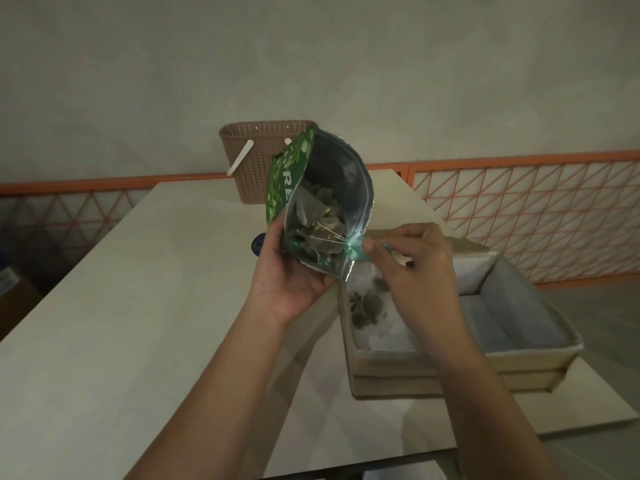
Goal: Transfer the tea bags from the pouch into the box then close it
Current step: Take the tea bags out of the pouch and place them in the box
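The pouch (322, 199) was a glossy foil bag, green with white leaf print outside and dull silver within, its mouth spread into a wide oval and tipped toward the camera. Inside lay a heap of pyramid-shaped mesh tea bags (317, 226) with thin white strings crossing them. The box (450, 362) was a shallow rectangular tray of pale, cloth-like board with a white lining; its hinged lid (519, 317) lay open flat to the right (the two halves looked alike). A few dark tea bags in the box (363, 306) rested near its far left corner.

The table (138, 306) was a smooth cream slab. At its far edge stood a tan perforated plastic basket (256, 161) with a white handle, partly hidden behind the pouch. An orange lattice railing (519, 209) ran behind the table, before a plain grey wall.

The left hand (291, 275) cupped the pouch from below, fingers curled round its lower left edge, holding it just above the box's near left corner. The right hand (412, 261) hovered over the box, thumb and forefinger pinching the small teal tags (356, 251) at the pouch's lower rim, where the strings gathered.
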`<state>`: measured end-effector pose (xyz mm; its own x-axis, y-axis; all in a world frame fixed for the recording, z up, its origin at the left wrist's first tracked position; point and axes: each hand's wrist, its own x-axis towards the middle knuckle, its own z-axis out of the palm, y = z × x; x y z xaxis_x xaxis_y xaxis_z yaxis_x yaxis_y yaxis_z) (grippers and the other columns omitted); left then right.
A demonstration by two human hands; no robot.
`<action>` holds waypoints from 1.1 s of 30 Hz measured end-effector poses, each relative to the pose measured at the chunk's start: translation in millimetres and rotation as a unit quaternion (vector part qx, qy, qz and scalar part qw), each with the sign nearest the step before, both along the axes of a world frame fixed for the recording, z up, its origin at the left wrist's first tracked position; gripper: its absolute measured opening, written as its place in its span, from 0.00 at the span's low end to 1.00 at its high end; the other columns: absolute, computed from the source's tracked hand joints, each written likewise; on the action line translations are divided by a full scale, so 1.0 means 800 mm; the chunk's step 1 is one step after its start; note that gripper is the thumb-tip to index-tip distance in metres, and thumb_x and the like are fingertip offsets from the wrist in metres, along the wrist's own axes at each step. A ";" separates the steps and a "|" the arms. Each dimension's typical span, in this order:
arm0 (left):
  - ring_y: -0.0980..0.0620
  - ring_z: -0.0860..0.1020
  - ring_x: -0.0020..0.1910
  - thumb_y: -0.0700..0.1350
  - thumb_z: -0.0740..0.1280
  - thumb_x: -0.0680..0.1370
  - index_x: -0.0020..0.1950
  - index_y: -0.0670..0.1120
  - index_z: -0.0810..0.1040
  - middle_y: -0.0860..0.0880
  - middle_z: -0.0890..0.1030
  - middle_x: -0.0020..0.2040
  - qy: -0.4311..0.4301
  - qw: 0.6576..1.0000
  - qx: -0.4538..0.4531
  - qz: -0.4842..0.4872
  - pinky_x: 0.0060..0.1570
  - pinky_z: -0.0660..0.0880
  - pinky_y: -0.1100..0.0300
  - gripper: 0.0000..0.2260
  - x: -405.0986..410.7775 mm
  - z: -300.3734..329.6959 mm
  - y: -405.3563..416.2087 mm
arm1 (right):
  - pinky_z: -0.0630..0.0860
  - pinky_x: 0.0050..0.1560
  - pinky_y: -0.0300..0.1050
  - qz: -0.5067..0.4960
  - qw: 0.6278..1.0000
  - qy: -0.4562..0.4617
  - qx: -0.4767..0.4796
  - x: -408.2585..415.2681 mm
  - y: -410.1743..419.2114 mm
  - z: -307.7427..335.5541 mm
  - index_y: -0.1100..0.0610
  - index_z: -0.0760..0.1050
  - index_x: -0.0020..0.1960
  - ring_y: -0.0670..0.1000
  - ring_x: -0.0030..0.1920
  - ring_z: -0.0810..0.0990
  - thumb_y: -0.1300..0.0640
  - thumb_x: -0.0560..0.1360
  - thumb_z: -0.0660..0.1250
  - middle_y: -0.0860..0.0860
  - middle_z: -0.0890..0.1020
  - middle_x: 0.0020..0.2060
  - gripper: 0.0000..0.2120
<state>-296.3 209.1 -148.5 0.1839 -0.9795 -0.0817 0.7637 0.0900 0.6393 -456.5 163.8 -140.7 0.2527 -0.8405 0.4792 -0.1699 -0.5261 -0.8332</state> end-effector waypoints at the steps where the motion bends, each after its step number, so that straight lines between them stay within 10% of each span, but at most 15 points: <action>1: 0.43 0.85 0.52 0.63 0.63 0.74 0.69 0.45 0.78 0.40 0.82 0.65 0.004 1.000 -0.003 -0.001 0.46 0.83 0.52 0.30 0.001 -0.001 0.000 | 0.76 0.55 0.44 0.012 1.000 0.000 0.029 -0.004 -0.001 0.003 0.48 0.84 0.46 0.54 0.54 0.76 0.52 0.74 0.72 0.43 0.76 0.47 0.02; 10: 0.41 0.79 0.60 0.62 0.64 0.73 0.70 0.46 0.78 0.40 0.80 0.67 0.009 1.000 -0.009 0.003 0.59 0.76 0.48 0.31 -0.001 -0.006 -0.002 | 0.78 0.42 0.37 0.210 0.962 -0.052 0.169 -0.025 -0.010 0.012 0.57 0.79 0.47 0.46 0.41 0.83 0.68 0.74 0.69 0.49 0.86 0.38 0.07; 21: 0.42 0.80 0.59 0.62 0.66 0.71 0.72 0.46 0.76 0.40 0.80 0.66 0.021 1.000 -0.011 0.005 0.54 0.80 0.50 0.33 0.002 -0.006 0.001 | 0.80 0.52 0.44 0.265 0.952 0.083 0.128 -0.039 -0.008 0.019 0.49 0.84 0.55 0.50 0.44 0.82 0.74 0.75 0.62 0.46 0.81 0.58 0.23; 27: 0.40 0.77 0.64 0.63 0.66 0.71 0.68 0.45 0.79 0.39 0.78 0.70 0.018 1.000 0.006 0.010 0.63 0.74 0.48 0.31 0.003 -0.010 -0.001 | 0.76 0.47 0.30 0.214 0.970 0.022 0.112 -0.034 0.002 0.018 0.52 0.85 0.50 0.43 0.50 0.82 0.63 0.74 0.72 0.45 0.86 0.48 0.09; 33: 0.43 0.85 0.49 0.63 0.63 0.76 0.68 0.45 0.78 0.41 0.84 0.57 0.022 1.000 0.008 0.010 0.46 0.83 0.52 0.29 0.002 -0.009 0.002 | 0.79 0.48 0.35 0.208 0.972 0.014 0.110 -0.030 0.000 0.011 0.50 0.85 0.47 0.49 0.48 0.84 0.67 0.72 0.73 0.48 0.87 0.44 0.13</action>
